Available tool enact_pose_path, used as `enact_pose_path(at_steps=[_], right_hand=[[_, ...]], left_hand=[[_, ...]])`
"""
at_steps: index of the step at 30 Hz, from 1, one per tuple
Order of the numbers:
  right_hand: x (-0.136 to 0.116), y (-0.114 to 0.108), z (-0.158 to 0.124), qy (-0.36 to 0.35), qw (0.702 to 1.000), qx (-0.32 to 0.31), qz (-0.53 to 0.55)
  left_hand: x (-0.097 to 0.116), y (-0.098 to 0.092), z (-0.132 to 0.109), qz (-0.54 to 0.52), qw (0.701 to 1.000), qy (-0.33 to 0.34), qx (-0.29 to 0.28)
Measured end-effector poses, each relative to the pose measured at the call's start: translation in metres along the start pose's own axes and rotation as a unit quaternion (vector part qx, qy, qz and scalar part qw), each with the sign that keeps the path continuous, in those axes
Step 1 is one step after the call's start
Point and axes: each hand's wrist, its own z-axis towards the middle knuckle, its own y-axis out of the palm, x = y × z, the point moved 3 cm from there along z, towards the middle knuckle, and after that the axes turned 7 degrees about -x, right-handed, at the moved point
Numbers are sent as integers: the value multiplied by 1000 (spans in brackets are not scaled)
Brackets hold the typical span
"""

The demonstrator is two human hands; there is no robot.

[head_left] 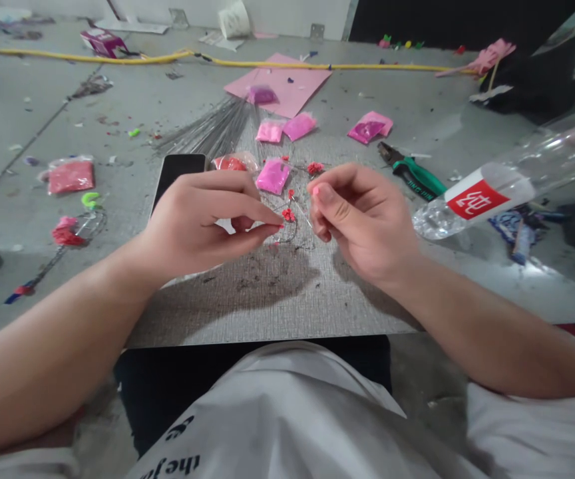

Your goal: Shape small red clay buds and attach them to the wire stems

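Grey, speckled surface [267, 313] bears a black phone [180, 169], with a fan of wires [212, 126] beyond it and green pliers [417, 176] well to its right. Right of the phone, the left hand [207, 216] closes thumb and forefinger on a tiny red bit [281, 226], and the right hand [362, 216], farther right, pinches a pink bit [316, 191]. Between them sits a red-tipped wire piece [289, 215]; whether it is held I cannot tell. Both bits look light, soft and easily squashed, best held gently by fingertips; the wire piece seems springy, best taken by bare wire.
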Motion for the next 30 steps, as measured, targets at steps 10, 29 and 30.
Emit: enact_pose_path(at_steps=[10, 29, 30], right_hand=[[8, 12, -11, 59, 997, -38, 23], [12, 17, -15, 98, 992, -40, 75], [12, 18, -16, 102, 991, -44, 80]], left_hand=[[7, 4, -3, -94, 991, -31, 87], [2, 17, -9, -304, 937, -118, 126], [5, 17, -9, -304, 937, -109, 130]])
